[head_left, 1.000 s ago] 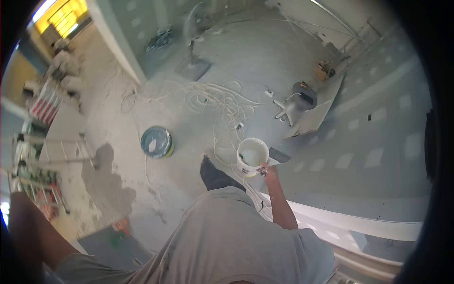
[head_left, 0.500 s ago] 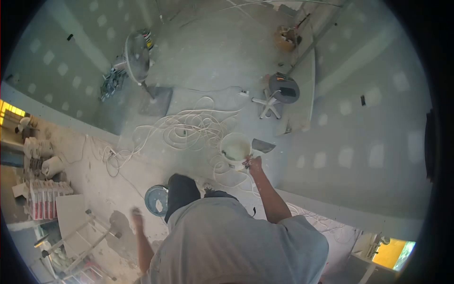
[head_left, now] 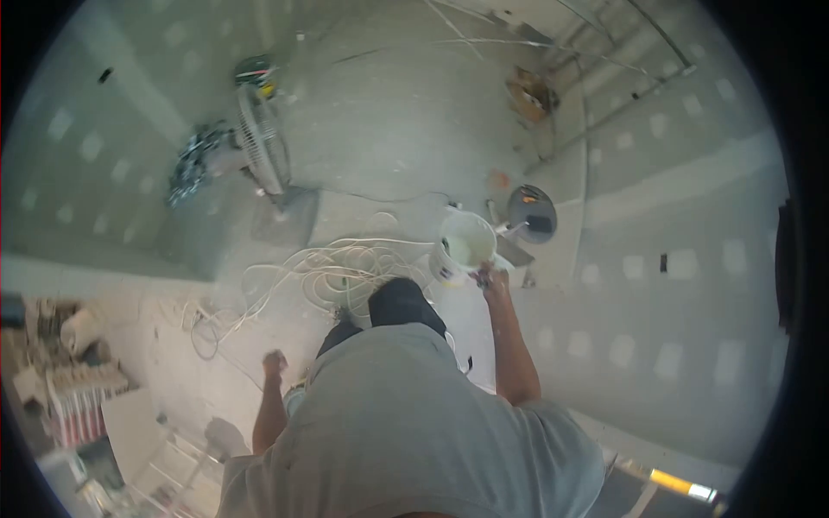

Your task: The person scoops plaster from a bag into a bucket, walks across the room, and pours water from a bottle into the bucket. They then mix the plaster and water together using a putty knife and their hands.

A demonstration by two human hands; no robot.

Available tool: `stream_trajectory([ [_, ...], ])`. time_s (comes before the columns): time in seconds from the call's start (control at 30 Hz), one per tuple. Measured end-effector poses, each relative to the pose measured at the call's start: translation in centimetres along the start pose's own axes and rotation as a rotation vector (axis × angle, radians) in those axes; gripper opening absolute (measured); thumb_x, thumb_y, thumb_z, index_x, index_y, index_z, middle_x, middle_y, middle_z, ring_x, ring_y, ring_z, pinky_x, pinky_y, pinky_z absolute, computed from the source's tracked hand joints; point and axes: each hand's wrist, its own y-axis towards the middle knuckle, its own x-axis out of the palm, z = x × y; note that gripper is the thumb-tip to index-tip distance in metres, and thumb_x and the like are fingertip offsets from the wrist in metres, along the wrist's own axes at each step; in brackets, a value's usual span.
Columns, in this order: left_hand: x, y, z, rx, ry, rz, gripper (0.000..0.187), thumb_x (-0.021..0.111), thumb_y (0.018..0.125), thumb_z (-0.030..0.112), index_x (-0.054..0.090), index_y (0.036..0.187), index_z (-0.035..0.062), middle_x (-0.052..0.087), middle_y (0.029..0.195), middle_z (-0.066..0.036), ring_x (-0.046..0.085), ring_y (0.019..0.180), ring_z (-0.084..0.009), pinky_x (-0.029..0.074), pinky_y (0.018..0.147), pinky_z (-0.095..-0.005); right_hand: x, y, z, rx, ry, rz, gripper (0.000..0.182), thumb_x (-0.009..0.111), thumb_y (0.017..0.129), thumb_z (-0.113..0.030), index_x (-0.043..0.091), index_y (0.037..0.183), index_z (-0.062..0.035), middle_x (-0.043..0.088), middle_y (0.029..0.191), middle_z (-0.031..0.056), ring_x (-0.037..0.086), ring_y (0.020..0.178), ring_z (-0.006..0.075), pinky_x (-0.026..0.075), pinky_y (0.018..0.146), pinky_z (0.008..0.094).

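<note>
My right hand [head_left: 492, 281] grips the rim of a white bucket [head_left: 443, 259] out in front of me. Pale, creamy material covers the inside of the bucket, and a small dark item, too blurred to name, rests against its inner left wall. Just past my right fingers a flat grey blade [head_left: 515, 251] sticks out, like a wide taping knife held in the same hand; its handle is hidden. Low at my left side hangs my left hand [head_left: 275, 363], fingers curled in, with nothing visible in it.
Coiled white cable [head_left: 345, 259] lies on the floor ahead, close to my knee. A standing fan [head_left: 262, 142] is ahead on the left. On the right are a round stool [head_left: 531, 213] and a cardboard box [head_left: 530, 93]. Stacked bags [head_left: 86, 397] and a metal ladder [head_left: 177, 466] stand at left.
I have stepped forward, and the stool and cable are nearer. The bucket and blade have moved along with my right hand. My left hand has swung forward, and the blue-rimmed bucket is now mostly hidden.
</note>
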Motion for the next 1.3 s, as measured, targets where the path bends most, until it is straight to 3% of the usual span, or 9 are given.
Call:
stream_trajectory([
  [0.2,12.9,9.3,27.4,0.372,0.117,-0.141,0.022,0.055,0.091,0.014,0.065,0.109,0.0061,0.066,0.09,-0.005,0.064,0.079,-0.0153,0.053,0.07,-0.0298,8.1,11.1,-4.4,-0.061,0.094,0.041,0.013,0.069,0.084,0.001,0.06,0.093,0.0035,0.06,0.077,0.0093,0.061,0.06,0.0197,0.062,0.055,0.0407],
  [0.37,15.0,20.4,27.7,0.689,0.805,-0.117,0.021,0.054,0.093,0.016,0.066,0.105,0.0035,0.067,0.094,-0.01,0.064,0.08,-0.017,0.053,0.07,-0.0322,10.8,23.4,-3.2,-0.078,0.009,-0.032,0.013,0.071,0.086,-0.002,0.059,0.093,-0.0002,0.059,0.076,0.0066,0.058,0.057,0.0163,0.061,0.053,0.0383],
  [0.4,18.0,16.4,31.4,0.32,0.447,-0.082,0.02,0.055,0.095,0.022,0.065,0.101,0.0063,0.065,0.089,-0.005,0.061,0.073,-0.0157,0.051,0.064,-0.0295,12.6,25.6,-3.8,-0.058,-0.017,-0.028,0.013,0.071,0.087,-0.002,0.059,0.093,-0.0012,0.059,0.076,0.006,0.057,0.057,0.0158,0.06,0.052,0.0367],
  [0.43,15.0,23.3,26.2,0.726,1.221,-0.101,0.021,0.058,0.095,0.025,0.064,0.1,0.0064,0.066,0.088,-0.006,0.063,0.072,-0.0163,0.051,0.062,-0.0304,13.4,27.7,-3.6,-0.078,-0.057,-0.062,0.015,0.07,0.087,-0.002,0.058,0.095,-0.0012,0.059,0.077,0.0059,0.057,0.056,0.0155,0.058,0.05,0.0348],
  [0.53,20.7,18.4,30.3,-0.042,0.447,0.048,0.02,0.061,0.094,0.024,0.065,0.103,0.0067,0.067,0.088,-0.007,0.065,0.074,-0.0173,0.053,0.062,-0.0314,17.2,37.8,-3.4,0.045,-0.098,-0.013,0.028,0.07,0.085,0.001,0.052,0.107,0.0018,0.059,0.076,0.0055,0.057,0.052,0.0154,0.052,0.045,0.03],
  [0.7,33.3,18.1,42.1,0.533,0.698,-0.101,0.028,0.059,0.096,0.03,0.067,0.107,0.0054,0.07,0.092,-0.009,0.067,0.08,-0.0193,0.054,0.073,-0.0352,26.1,47.6,-7.0,0.155,-0.337,-0.004,0.044,0.072,0.081,0.006,0.043,0.115,0.0035,0.059,0.081,0.0087,0.059,0.055,0.0161,0.049,0.042,0.0279],
  [1.0,47.5,22.2,70.1,0.5,0.476,-0.177,0.037,0.053,0.101,0.035,0.062,0.107,0.0005,0.068,0.092,-0.013,0.066,0.081,-0.0211,0.052,0.077,-0.0366,50.4,59.2,-9.2,0.097,-0.419,-0.425,0.029,0.073,0.083,-0.001,0.052,0.103,-0.0019,0.058,0.084,0.0065,0.057,0.057,0.0141,0.048,0.048,0.0284],
  [1.13,47.3,41.3,70.6,0.807,0.359,-0.144,0.034,0.052,0.101,0.036,0.061,0.102,0.0028,0.067,0.089,-0.008,0.063,0.072,-0.0213,0.051,0.068,-0.035,63.2,65.0,-7.4,0.146,-0.414,-0.699,0.031,0.069,0.084,0.001,0.054,0.11,-0.0023,0.06,0.091,0.0051,0.059,0.064,0.0139,0.051,0.052,0.0298],
  [1.3,44.7,53.9,80.1,0.196,-0.447,-0.033,0.041,0.05,0.102,0.04,0.055,0.125,0.0069,0.064,0.109,-0.009,0.063,0.088,-0.0197,0.054,0.076,-0.0374,81.3,63.7,-7.5,0.047,-0.482,-0.738,0.022,0.069,0.085,-0.002,0.059,0.104,0.0029,0.06,0.083,0.0057,0.059,0.058,0.0135,0.051,0.05,0.0309],
])
